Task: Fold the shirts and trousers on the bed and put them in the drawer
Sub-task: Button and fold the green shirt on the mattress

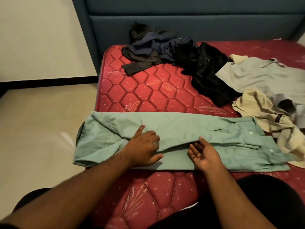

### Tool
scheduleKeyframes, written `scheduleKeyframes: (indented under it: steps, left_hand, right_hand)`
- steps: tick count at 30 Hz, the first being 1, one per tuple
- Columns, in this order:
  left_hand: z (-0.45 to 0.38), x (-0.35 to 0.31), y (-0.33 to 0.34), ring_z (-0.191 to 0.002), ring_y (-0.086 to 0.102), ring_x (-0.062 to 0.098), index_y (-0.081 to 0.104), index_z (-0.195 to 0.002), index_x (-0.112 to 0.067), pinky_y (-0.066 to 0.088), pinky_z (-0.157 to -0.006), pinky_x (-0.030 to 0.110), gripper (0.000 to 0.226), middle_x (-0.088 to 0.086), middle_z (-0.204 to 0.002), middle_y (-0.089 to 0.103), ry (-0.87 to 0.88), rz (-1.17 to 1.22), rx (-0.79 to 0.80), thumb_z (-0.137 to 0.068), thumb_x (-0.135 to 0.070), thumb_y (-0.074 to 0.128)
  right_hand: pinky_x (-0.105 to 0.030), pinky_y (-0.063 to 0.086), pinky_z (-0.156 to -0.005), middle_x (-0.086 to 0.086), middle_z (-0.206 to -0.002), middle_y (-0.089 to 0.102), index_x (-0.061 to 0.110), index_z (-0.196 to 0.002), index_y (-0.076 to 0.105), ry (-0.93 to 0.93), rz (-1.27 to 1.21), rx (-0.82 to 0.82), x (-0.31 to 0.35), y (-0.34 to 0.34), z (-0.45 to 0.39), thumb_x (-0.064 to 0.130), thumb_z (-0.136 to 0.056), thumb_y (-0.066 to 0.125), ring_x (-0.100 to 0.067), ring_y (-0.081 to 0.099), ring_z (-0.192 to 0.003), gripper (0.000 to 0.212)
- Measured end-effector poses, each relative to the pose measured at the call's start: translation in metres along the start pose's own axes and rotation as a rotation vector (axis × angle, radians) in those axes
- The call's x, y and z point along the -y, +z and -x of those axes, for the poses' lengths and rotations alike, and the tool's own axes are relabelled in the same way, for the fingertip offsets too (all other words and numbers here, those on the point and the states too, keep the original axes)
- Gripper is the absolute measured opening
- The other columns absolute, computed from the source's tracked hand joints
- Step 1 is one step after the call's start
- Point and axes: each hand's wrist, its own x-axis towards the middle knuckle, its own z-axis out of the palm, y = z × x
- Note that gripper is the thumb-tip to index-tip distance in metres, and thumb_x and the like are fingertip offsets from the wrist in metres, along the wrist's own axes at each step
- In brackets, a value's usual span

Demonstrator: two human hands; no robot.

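left hand (142, 148) is lying flat on the green shirt (178, 129), fingers spread out and pressing the cloth down, not gripping anything. right hand (203, 154) is turned palm up with the fingers loosely curled, and the fingertips are tucking under the lifted fold edge running along the middle of the shirt. looks to me like it's about to flip that long fold over, though i can't tell if it's actually pinching the fabric or just propping it up.

the shirt is lying stretched sideways across the near part of the bed (132, 95), and its left end is hanging past the mattress edge over the floor (41, 129). that's the bit i'd worry about: if the left hand is easing off while the right one is pulling, the whole thing is probably sliding toward the edge or the fold is going crooked. the sleeve near the left hand is also bunching a little, so it could get trapped inside the fold.

on the right, the shirt's collar end is touching the cream garment (264, 113), which could get dragged along. further back the grey shirt (264, 76), the black shirt (208, 76) and the dark pile (153, 48) by the headboard (181, 22) are all waiting unfolded. no drawer in view, so lots left to do.
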Motion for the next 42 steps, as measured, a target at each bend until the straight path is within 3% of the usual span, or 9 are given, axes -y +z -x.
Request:
scheduleKeyframes:
  steps: [4,8,13,17,30,33,35,38,42]
  left_hand:
    - [-0.043,-0.018,-0.001,-0.147,0.016,0.029,0.025,-0.149,-0.033,0.019,-0.112,0.061,0.070,0.001,-0.163,0.012,-0.088,0.131,0.487,-0.090,-0.061,0.047]
    - [-0.044,-0.008,-0.013,-0.131,0.046,0.019,0.043,-0.140,-0.034,0.022,-0.111,0.050,0.042,-0.004,-0.138,0.053,-0.108,0.168,0.373,-0.099,-0.039,0.038]
    - [-0.030,-0.013,-0.001,-0.145,0.026,0.022,0.027,-0.149,-0.032,0.021,-0.111,0.060,0.074,-0.005,-0.158,0.027,-0.016,0.007,0.499,-0.084,-0.068,0.022]
    - [-0.022,-0.003,0.005,-0.102,0.069,0.018,0.070,-0.105,-0.023,0.055,-0.079,0.049,0.044,-0.001,-0.116,0.069,0.073,0.073,0.192,-0.079,-0.025,0.035]
    - [-0.031,-0.008,-0.002,-0.046,0.057,0.024,0.056,-0.058,-0.016,0.043,-0.043,0.027,0.040,0.000,-0.054,0.057,0.076,0.192,-0.248,-0.089,-0.040,0.048]
    - [-0.065,0.008,0.005,-0.110,0.063,0.032,0.065,-0.116,-0.017,0.051,-0.086,0.046,0.051,0.013,-0.122,0.064,-0.282,0.272,-0.078,-0.093,-0.054,0.040]
    - [-0.062,0.024,0.022,-0.149,0.011,0.033,0.018,-0.153,-0.034,0.018,-0.114,0.059,0.077,0.003,-0.163,0.010,-0.481,0.275,0.324,-0.089,-0.074,0.030]
    - [-0.043,0.028,0.038,-0.149,-0.013,0.028,-0.008,-0.150,-0.047,-0.005,-0.114,0.064,0.084,-0.004,-0.163,-0.014,-0.507,0.239,0.471,-0.077,-0.086,0.009]
    - [-0.059,0.022,0.020,-0.149,-0.013,0.031,0.000,-0.152,-0.043,-0.007,-0.105,0.074,0.081,-0.004,-0.163,-0.013,-0.513,0.161,0.464,-0.083,-0.083,0.016]
  right_hand:
    - [-0.034,0.046,-0.083,-0.001,-0.119,0.059,0.017,-0.105,0.059,-0.064,-0.145,-0.083,0.026,-0.007,-0.009,0.035,-0.094,0.059,-0.017,0.058,-0.081,0.021]
    - [-0.033,0.049,-0.062,-0.007,-0.113,0.063,0.012,-0.114,0.059,-0.147,-0.113,-0.117,0.043,-0.019,-0.014,0.011,-0.093,0.056,-0.021,0.062,-0.080,0.021]
    - [-0.041,0.054,-0.068,-0.007,-0.108,0.068,0.015,-0.117,0.060,-0.113,-0.228,-0.158,0.069,-0.025,-0.031,0.031,-0.086,0.069,-0.026,0.066,-0.089,0.036]
    - [-0.050,0.059,-0.064,-0.017,-0.114,0.067,0.014,-0.111,0.063,-0.148,-0.322,-0.258,0.098,-0.062,-0.085,0.028,-0.063,0.082,-0.037,0.068,-0.095,0.053]
    - [-0.050,0.049,-0.082,-0.004,-0.126,0.054,0.021,-0.111,0.063,-0.225,-0.098,-0.555,0.130,-0.127,-0.121,0.006,-0.059,0.064,-0.028,0.055,-0.095,0.054]
    - [-0.043,0.042,-0.096,-0.002,-0.129,0.046,0.019,-0.129,0.052,-0.202,-0.144,-0.615,0.127,-0.099,-0.077,0.004,-0.079,0.061,-0.026,0.048,-0.107,0.053]
    - [-0.023,0.044,-0.086,-0.006,-0.132,0.047,0.012,-0.133,0.049,-0.285,-0.106,-0.633,0.119,-0.097,-0.055,0.007,-0.089,0.054,-0.024,0.047,-0.102,0.045]
    - [-0.017,0.035,-0.064,-0.016,-0.136,0.050,0.004,-0.135,0.048,-0.278,-0.141,-0.529,0.116,-0.096,-0.046,0.007,-0.091,0.051,-0.031,0.052,-0.109,0.044]
    - [-0.042,0.045,-0.097,-0.010,-0.146,0.038,0.023,-0.150,0.022,-0.453,0.178,-0.764,0.125,-0.085,-0.047,0.021,-0.084,0.064,-0.028,0.049,-0.122,0.078]
